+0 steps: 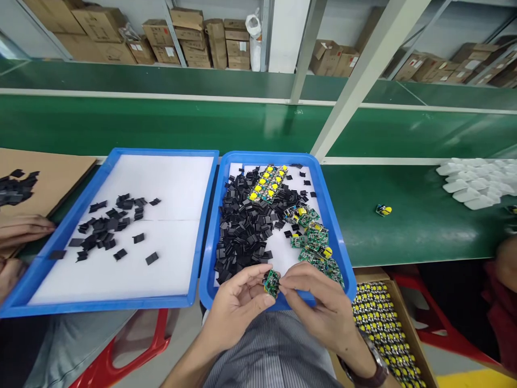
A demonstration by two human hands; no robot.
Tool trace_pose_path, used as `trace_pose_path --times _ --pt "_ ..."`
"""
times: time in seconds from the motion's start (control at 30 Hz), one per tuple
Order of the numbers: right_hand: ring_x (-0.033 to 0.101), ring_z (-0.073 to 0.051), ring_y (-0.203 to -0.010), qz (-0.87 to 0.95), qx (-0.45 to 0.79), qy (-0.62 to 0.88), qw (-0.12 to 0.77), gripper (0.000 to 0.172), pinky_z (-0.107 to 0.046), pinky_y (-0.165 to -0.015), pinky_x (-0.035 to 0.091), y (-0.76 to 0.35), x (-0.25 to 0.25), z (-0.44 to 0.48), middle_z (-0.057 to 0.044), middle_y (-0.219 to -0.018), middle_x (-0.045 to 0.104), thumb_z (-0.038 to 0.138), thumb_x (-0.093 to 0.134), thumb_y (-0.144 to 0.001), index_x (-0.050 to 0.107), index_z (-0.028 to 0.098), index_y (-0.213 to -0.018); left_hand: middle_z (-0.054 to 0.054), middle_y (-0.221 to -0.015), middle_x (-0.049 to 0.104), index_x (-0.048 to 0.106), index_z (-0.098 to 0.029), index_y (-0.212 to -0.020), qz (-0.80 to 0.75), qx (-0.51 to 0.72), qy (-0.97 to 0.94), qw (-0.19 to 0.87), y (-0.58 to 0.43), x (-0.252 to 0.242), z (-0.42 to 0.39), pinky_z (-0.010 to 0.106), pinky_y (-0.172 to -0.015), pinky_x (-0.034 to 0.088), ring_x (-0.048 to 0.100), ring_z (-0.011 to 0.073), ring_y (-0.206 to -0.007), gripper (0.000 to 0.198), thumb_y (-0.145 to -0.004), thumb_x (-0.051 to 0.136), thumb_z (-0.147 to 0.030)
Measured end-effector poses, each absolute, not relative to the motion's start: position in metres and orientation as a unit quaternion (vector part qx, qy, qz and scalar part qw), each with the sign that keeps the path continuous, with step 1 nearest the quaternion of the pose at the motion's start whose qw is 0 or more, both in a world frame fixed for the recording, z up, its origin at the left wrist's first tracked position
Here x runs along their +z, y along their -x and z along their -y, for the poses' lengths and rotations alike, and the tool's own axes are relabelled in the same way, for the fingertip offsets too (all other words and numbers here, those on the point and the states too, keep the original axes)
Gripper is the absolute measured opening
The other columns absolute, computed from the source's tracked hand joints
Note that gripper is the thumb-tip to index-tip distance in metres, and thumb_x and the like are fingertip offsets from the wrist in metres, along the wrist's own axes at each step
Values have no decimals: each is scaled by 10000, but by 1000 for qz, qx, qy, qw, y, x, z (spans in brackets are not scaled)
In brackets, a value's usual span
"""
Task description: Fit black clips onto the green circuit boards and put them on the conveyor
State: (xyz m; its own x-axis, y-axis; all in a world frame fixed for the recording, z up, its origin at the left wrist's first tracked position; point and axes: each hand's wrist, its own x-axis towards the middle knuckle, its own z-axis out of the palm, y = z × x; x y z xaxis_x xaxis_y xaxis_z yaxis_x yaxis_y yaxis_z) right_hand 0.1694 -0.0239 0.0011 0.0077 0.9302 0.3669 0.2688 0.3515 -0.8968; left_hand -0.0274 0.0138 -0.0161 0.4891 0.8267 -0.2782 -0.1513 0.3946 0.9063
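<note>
My left hand (236, 304) and my right hand (323, 304) meet over the near edge of a blue tray (343, 253), both pinching a small green circuit board (272, 282) between their fingertips. The tray holds a heap of small black plastic pieces (246, 226), a strip of joined boards with yellow parts (270, 182) at the back, and loose green boards (313, 237) on the right side.
A second blue tray (109, 161) at left holds scattered black pieces. Another person's hands (22, 229) rest at the far left by brown cardboard. A loose yellow part (383, 210) and white pieces (476, 183) lie on the green belt. A box of boards (383, 328) sits low right.
</note>
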Motion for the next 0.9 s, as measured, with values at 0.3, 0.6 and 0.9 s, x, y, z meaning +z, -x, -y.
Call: trace_pose_path --times 0.3,0.6,0.9 --pt "696 -187 -867 635 332 481 505 302 -360 -754 579 -170 -3 28 -27 -950 732 34 675 -921 738 273 -1094 60 -1136 793 742 -267 -1241 -390 324 -451 734 26 -18 -14 327 -956 611 741 201 -1076 397 -856 837 -295" --pt "685 -149 -780 621 353 510 480 225 -291 -690 541 -171 2 24 -6 -881 727 70 671 -929 762 255 -1017 39 -1083 786 760 -293 -1238 -386 342 -487 705 25 -23 -12 267 -849 613 734 157 -919 378 -867 827 -273" --pt "697 -161 -761 596 392 497 494 187 -292 -674 539 -174 -5 24 -13 -858 743 110 694 -926 787 256 -996 35 -1039 756 776 -299 -1216 -383 336 -468 722 24 -23 -12 275 -856 589 710 155 -905 387 -840 852 -255"
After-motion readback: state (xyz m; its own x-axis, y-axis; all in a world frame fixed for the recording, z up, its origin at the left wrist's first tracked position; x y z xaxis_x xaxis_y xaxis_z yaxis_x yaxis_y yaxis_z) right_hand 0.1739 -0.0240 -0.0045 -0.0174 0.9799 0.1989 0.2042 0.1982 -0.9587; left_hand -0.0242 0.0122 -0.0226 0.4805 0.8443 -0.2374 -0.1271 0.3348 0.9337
